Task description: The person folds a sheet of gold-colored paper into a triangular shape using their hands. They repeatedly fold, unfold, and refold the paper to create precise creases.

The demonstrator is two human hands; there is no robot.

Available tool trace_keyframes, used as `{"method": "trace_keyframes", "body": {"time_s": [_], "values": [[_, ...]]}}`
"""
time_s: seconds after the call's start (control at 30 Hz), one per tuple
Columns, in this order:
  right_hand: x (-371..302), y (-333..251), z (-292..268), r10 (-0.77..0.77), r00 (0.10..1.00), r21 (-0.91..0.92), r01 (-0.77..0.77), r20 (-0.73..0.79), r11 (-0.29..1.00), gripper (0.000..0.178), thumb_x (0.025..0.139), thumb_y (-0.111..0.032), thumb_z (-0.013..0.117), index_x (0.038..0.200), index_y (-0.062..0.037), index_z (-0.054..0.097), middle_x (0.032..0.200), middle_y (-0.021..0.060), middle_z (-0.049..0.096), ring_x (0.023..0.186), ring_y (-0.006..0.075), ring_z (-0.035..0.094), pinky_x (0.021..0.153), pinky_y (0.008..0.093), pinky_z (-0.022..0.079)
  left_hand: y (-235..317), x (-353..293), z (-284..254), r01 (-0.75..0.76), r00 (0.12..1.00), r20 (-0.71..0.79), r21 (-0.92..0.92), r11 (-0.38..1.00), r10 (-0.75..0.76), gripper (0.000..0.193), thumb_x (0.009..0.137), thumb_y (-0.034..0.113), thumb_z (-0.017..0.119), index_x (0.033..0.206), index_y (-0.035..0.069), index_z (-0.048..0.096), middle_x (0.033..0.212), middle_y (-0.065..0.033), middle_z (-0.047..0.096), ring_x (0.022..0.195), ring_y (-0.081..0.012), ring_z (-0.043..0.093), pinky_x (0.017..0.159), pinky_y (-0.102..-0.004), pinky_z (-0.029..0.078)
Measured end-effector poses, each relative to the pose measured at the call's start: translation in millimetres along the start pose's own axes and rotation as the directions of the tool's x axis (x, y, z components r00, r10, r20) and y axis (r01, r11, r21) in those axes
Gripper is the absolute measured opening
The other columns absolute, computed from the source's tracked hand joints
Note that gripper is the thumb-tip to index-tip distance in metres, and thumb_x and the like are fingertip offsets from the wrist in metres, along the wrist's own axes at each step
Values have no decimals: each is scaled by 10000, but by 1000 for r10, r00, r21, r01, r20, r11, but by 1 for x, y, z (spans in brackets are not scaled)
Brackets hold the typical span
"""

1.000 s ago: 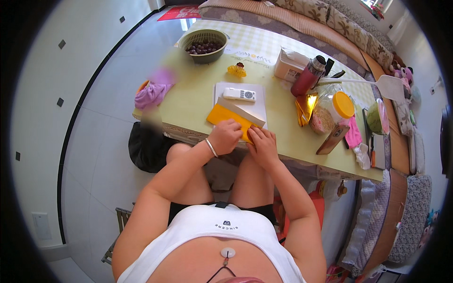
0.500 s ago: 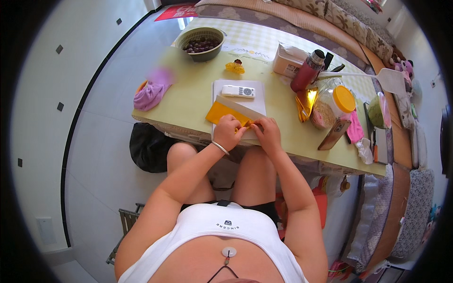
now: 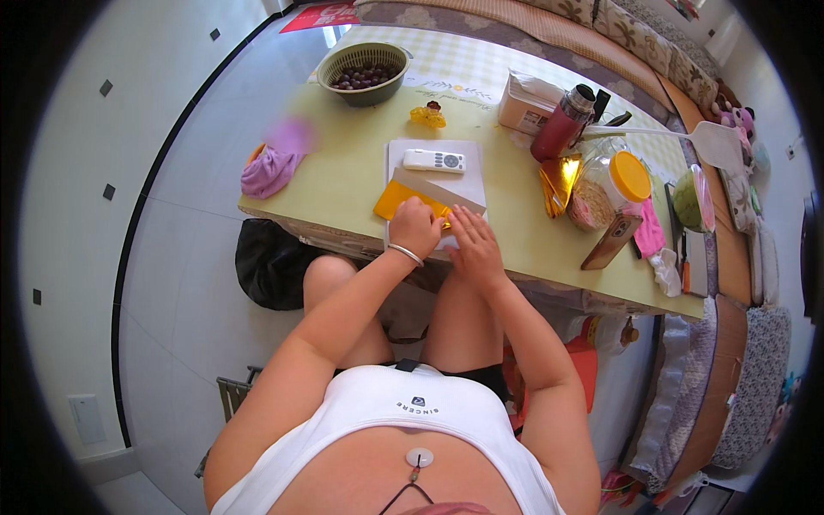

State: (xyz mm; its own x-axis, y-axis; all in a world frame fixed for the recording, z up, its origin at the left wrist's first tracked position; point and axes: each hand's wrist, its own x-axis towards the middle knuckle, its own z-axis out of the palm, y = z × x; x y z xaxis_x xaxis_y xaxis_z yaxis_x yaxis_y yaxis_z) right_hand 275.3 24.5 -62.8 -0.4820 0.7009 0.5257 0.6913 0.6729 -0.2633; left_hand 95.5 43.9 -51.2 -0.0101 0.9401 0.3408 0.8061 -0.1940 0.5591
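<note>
A sheet of gold foil paper (image 3: 394, 198) with a greyish strip along its far edge lies slantwise in front of me, on a white pad (image 3: 474, 163). My left hand (image 3: 415, 228), with a silver bangle at the wrist, is curled closed on the near side of the gold paper. Beside it my right hand (image 3: 475, 244) lies with fingers stretched out, their tips on the paper's near right part. The hands hide the near edge of the paper. Just beyond it, a white remote control (image 3: 434, 160) rests on the pad.
A basket of dark round fruit (image 3: 366, 93) stands far left, near a small yellow ornament (image 3: 427, 115). To the right are a tissue box (image 3: 521, 110), red flask (image 3: 562, 127), folded gold sheets (image 3: 560, 184), yellow-lidded jar (image 3: 605, 193) and phone (image 3: 612, 241). Purple cloth (image 3: 270, 172) lies left.
My right hand has gone from pinching the paper to lying on it with straightened fingers. The left hand has curled closed and shifted slightly. The paper stays in nearly the same place.
</note>
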Motion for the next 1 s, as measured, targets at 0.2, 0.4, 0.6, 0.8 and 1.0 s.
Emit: {"method": "trace_keyframes", "body": {"time_s": [0.2,0.4,0.6,0.8,1.0], "values": [[-4,-6,0,-26,980,-17,30,197,999,790,906,-405,664,1511,21,384,1579,191,384,1500,337,308,1241,478,211,2,0,3,5,999,-45,11,1000,-5,222,801,222,738,679,42,692,823,-153,626,833,-346,617,765,-469,508],[-3,-8,-3,-37,976,-53,49,212,997,807,904,-422,661,1516,21,377,1582,171,391,1508,304,302,1246,472,192,2,1,4,10,999,-51,42,999,-8,222,812,213,707,673,41,693,819,-156,630,831,-351,619,774,-468,512],[-2,-10,-4,-28,969,-82,49,245,995,849,888,-427,677,1531,18,346,1584,158,390,1514,290,292,1251,464,184,1,1,7,10,999,-45,57,998,-7,232,822,221,690,679,38,696,825,-158,633,842,-354,620,791,-467,515],[-3,-11,-2,-8,970,-63,24,241,998,887,860,-421,702,1532,26,334,1591,154,378,1514,290,288,1250,461,187,5,2,4,23,999,-26,77,997,-21,236,826,233,693,696,37,704,841,-167,636,849,-360,623,793,-471,516],[1,-12,-5,14,962,-71,6,272,997,907,837,-411,727,1535,16,335,1595,159,370,1509,295,296,1242,461,201,3,2,0,18,1000,18,118,993,-20,267,835,261,703,720,20,705,860,-188,635,856,-376,626,801,-483,521]]}}
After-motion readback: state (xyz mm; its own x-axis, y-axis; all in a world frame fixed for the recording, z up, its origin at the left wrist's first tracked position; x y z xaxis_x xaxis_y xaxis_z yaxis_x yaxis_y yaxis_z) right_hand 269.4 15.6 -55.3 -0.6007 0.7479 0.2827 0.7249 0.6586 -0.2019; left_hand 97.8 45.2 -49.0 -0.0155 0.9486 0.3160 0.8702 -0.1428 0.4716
